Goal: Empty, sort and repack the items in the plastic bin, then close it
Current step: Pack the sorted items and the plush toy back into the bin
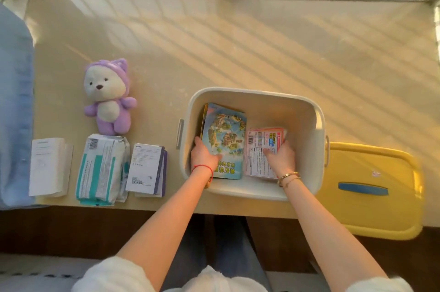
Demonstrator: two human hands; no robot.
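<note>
Plastic bin (307, 110): white, lid off, on the pale sill near its front edge, between the boxes on the left and the yellow lid (371, 210) on the right.
Hidden or unclear: both hands' fingertips are hidden behind what they grasp; the print on the pink packet (260, 148) is too small to read; the yellow lid overhangs the sill edge.
Left hand (204, 157): inside the bin, curled around the near left corner of the illustrated book (225, 134).
Right hand (279, 158): inside the bin, resting on the pink packet and gripping its right edge.
Outside the bin: purple plush bear (108, 96), wipes pack (102, 168), two white boxes (145, 168).
</note>
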